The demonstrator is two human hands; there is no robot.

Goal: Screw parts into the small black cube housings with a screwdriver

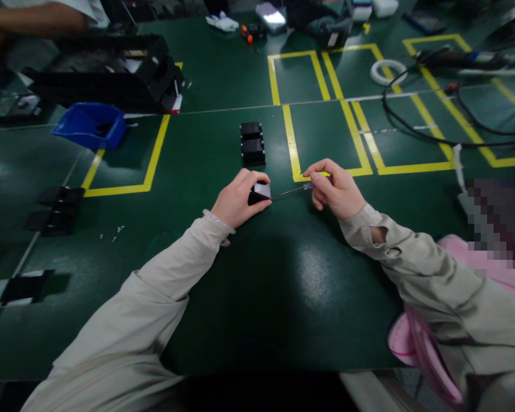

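Note:
My left hand (240, 198) is closed round a small black block (261, 193) with a pale top face, on the green table. From the right, my right hand (335, 189) holds a thin screwdriver (290, 191) by its handle, which the fingers mostly cover. Its shaft runs left and its tip meets the block's lower right corner. Just beyond my left hand stands a pair of joined black blocks (252, 143) with small shiny spots along the sides.
A blue bin (92, 126) and a long black rack (107, 74) are at the left. Black parts (56, 210) and small screws (119, 229) lie nearer. A white tape roll (388, 72) and black cables (416, 134) lie right. Another person's arm (34, 20) reaches in top left.

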